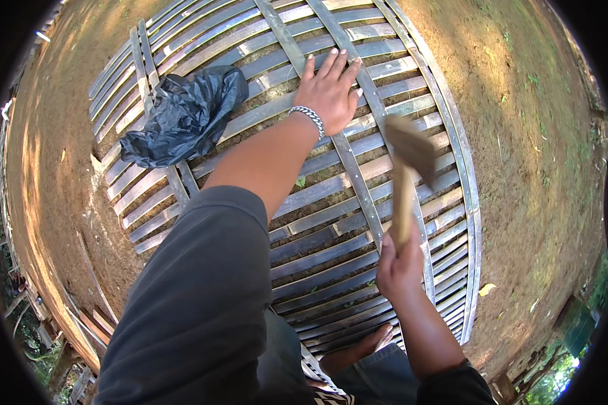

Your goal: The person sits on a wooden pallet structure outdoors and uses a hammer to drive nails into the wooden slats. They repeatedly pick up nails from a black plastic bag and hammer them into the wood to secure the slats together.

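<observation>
Right grip [400,266]: fingers closed around the lower handle of a wooden-handled tool [402,202], with no visible slack.
Tool: held over the right part of the slatted panel [356,182], its dark, wedge-like head toward the panel's far end; the head is blurred, so its height above the slats cannot be told.
Left grip [326,91]: spread flat, palm down, on the far half of the panel near its two middle strips, clasping nothing; the fingertips point toward the panel's far end.
Bracelet [309,120]: silver-coloured chain on the left wrist, over the panel.
Bag [186,118]: black, crumpled plastic, lying on the left part of the panel, well apart from the tool.
Foot [378,337]: bare, over the near part of the panel.
Panel edges: a long strip bounds the right side, while slat ends stick out unevenly along the left.
Open room: brown bare ground [534,169] stretches wide to the right of the panel, with a yellow leaf [486,289] just beside its right edge; more earth lies to its left.
</observation>
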The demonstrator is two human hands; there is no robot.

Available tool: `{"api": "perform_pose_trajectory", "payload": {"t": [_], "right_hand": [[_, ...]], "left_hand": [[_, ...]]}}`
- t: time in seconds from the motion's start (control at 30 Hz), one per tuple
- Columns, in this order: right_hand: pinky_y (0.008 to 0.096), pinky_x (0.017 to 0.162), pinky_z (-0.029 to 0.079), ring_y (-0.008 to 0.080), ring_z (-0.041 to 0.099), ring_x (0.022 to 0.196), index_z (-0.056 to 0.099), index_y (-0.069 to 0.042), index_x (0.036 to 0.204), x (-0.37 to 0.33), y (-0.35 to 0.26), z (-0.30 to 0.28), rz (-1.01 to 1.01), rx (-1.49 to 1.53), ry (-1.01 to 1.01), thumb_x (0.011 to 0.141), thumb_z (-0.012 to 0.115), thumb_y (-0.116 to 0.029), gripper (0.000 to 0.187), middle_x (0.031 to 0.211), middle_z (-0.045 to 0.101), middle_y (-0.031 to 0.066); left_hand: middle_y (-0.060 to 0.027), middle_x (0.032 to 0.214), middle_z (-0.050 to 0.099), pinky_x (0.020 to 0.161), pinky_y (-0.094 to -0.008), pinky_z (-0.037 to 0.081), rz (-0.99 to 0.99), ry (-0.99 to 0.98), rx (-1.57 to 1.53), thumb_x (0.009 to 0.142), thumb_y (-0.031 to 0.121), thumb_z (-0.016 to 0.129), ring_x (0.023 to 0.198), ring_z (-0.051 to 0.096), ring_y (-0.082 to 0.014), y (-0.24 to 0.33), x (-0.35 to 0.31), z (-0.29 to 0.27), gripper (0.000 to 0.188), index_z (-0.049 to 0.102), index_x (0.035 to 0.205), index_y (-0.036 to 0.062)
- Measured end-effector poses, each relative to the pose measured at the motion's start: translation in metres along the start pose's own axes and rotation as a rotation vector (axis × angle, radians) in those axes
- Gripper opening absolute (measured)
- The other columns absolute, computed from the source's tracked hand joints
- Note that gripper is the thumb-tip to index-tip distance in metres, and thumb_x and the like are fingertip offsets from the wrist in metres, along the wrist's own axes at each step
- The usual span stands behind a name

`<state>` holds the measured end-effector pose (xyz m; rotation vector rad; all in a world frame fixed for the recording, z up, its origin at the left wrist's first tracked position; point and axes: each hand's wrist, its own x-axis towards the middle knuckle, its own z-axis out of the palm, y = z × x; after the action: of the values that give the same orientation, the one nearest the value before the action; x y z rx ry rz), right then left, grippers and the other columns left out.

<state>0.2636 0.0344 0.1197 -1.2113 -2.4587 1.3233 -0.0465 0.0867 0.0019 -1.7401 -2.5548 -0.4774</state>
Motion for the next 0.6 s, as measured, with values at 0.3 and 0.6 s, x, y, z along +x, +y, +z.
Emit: {"api": "perform_pose_trajectory", "payload": {"t": [0.3, 0.6], "right_hand": [[0.0438, 0.084, 0.057, 0.0433, 0.072, 0.098, 0.041, 0.005, 0.149, 0.0, -0.017, -0.016, -0.013, 0.151, 0.17, 0.1, 0.058, -0.003, 0.053, 0.114, 0.068, 0.03], [0.0446, 0.084, 0.057, 0.043, 0.072, 0.096, 0.041, 0.004, 0.151, 0.003, 0.004, -0.002, -0.086, -0.081, 0.114, 0.1, 0.059, -0.004, 0.054, 0.111, 0.068, 0.0278]], "left_hand": [[-0.0154, 0.168, 0.033, 0.128, -0.057, 0.015, 0.0, 0.009, 0.001, 0.106, 0.035, 0.044, 0.158, 0.026, -0.0298, -0.001, 0.0, 0.004, 0.06, 0.038, 0.161, 0.0134], [-0.0149, 0.169, 0.031, 0.129, -0.0561, 0.013, -0.009, 0.005, 0.023, 0.107, 0.035, 0.041, 0.159, 0.024, -0.0293, -0.004, 0.004, 0.002, 0.06, 0.035, 0.162, 0.0127]]}}
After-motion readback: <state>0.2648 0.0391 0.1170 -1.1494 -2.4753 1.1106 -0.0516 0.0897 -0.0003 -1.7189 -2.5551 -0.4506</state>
